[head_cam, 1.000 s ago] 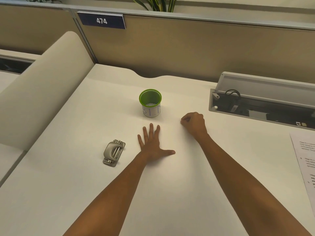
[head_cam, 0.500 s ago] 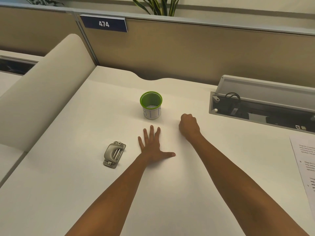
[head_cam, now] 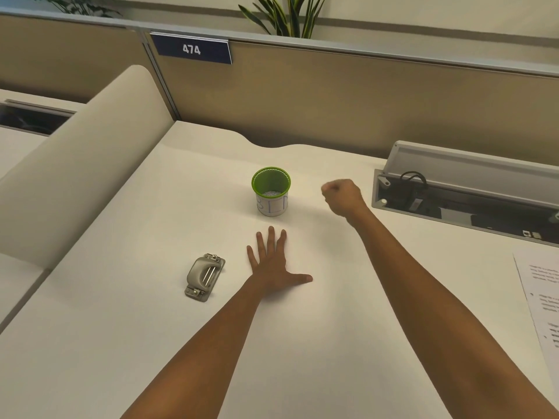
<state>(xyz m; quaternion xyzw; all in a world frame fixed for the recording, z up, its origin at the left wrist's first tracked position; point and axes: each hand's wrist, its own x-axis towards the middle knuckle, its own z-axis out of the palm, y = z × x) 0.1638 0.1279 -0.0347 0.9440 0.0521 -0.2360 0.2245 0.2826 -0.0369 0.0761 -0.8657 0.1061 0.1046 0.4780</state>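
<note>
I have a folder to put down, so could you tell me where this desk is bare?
Bare white desk lies between the cream curved divider and the green round cup, beyond the grey metal hole punch. Crowded: centre, around the flat left hand and fisted right hand; right, by the open cable tray and printed sheet.

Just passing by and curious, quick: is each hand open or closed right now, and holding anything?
Left hand: open, flat on the desk.
Right hand: closed fist near the cup; nothing shows in it.
</note>
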